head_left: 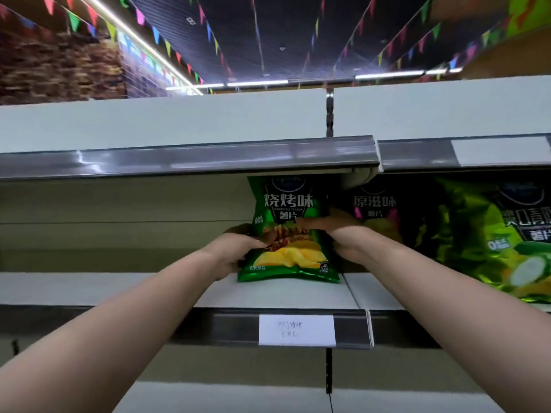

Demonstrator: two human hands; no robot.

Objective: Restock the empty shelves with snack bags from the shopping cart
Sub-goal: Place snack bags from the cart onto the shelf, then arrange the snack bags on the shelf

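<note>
On a grey store shelf (119,289), a green chip bag (287,234) stands upright, the left hand (238,251) and right hand (346,236) gripping its sides, beside a dark bag (375,204).

Blurred light-green bag (477,242) at right edge

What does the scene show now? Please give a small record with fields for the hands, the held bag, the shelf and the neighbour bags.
left hand: grips the left edge of the green chip bag
right hand: grips the bag's right edge
bag pose: upright, bottom edge at the shelf board
neighbours: dark bag just to its right, lime bag farther right
price label: white, on the shelf's front rail, below the held bag
</note>
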